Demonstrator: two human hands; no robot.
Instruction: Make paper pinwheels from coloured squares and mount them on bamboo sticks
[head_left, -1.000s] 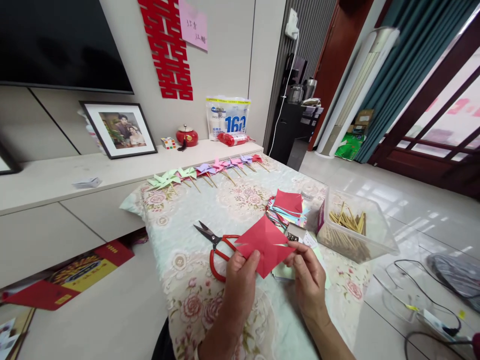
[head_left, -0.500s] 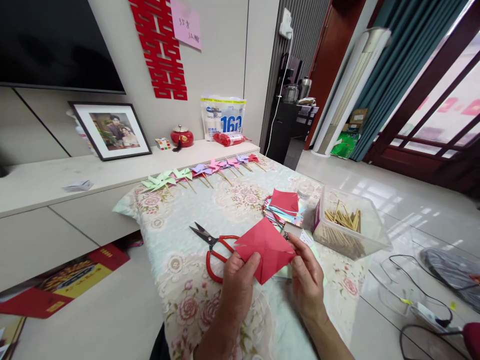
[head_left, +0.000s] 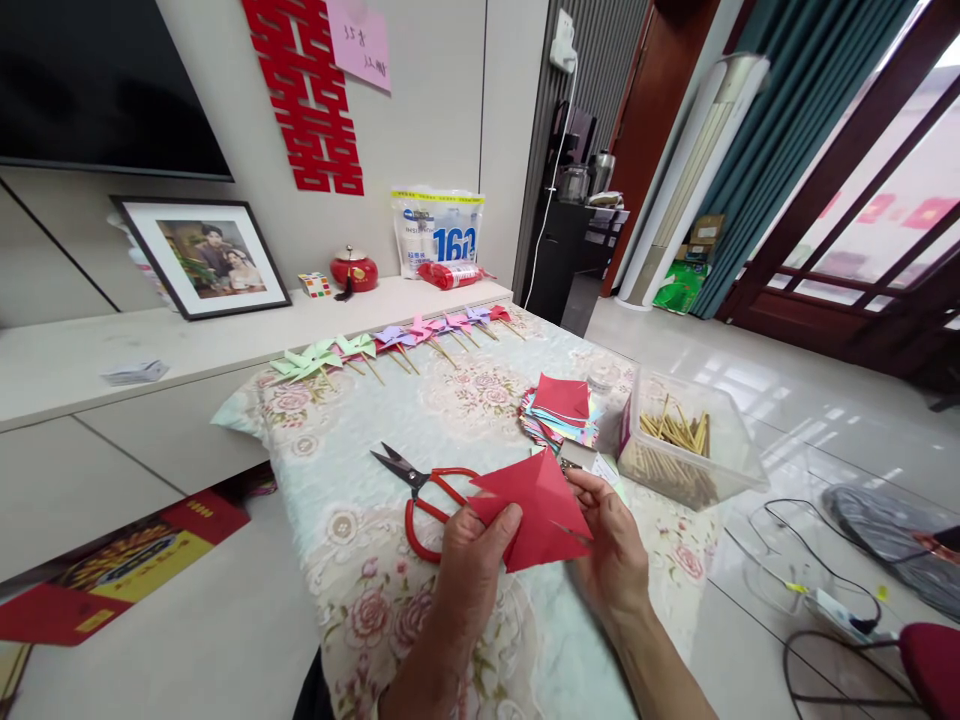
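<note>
Both my hands hold a red paper square [head_left: 536,515] with cuts in it, just above the flowered tablecloth [head_left: 465,400]. My left hand [head_left: 474,560] pinches its left corner with the thumb on top. My right hand [head_left: 611,540] grips its right side, and one flap is folded up toward the middle. Red-handled scissors [head_left: 424,492] lie on the cloth just left of the paper. Behind the paper sits a stack of coloured paper squares [head_left: 561,408] with a red one on top.
A clear plastic box of wooden sticks [head_left: 682,445] stands right of the stack. A row of finished paper pinwheels [head_left: 390,342] lies along the table's far edge. A long white cabinet [head_left: 112,370] runs behind. Cables and a power strip [head_left: 832,605] lie on the floor at right.
The view has shifted a little to the right. My right hand has folded a flap of the red paper up toward its middle, and the paper sits slightly lower.
</note>
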